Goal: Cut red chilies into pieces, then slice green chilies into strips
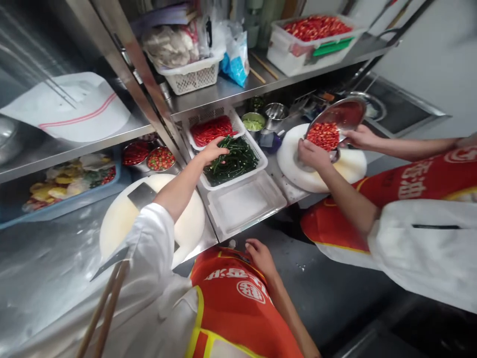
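My left hand (pixel 213 149) reaches forward into a white basket (pixel 261 161) of green chillies (pixel 234 161). Its fingers are curled down into the chillies at the basket's near-left corner. My right hand (pixel 261 256) hangs low by the counter edge above my red apron (pixel 238 298), fingers loosely apart, holding nothing. A round white cutting board (pixel 188 226) lies under my left arm with a cleaver (pixel 142 195) flat on it.
A basket of red chillies (pixel 212 130) sits behind the green ones, and an empty white tray (pixel 246 204) in front. At the right a co-worker's hands (pixel 313 155) tip a metal bowl (pixel 345 112) of chopped red chilli over another round board (pixel 350 171). Shelves above hold bins.
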